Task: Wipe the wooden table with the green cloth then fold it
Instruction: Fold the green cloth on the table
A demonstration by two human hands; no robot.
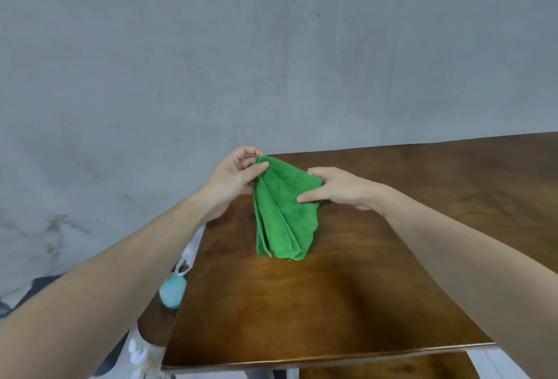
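Note:
The green cloth [282,212] hangs folded in several layers above the wooden table [347,288], near its far left corner. My left hand [234,181] pinches the cloth's top left corner between thumb and fingers. My right hand [335,187] grips the cloth's upper right edge, thumb on the front face. The cloth's lower end drops toward the tabletop; whether it touches the wood is not clear.
A grey concrete floor [211,61] lies beyond the table's far and left edges. Below the left edge hangs a pale turquoise round object [171,291] on a white strap. A lower wooden shelf [392,368] shows under the near edge.

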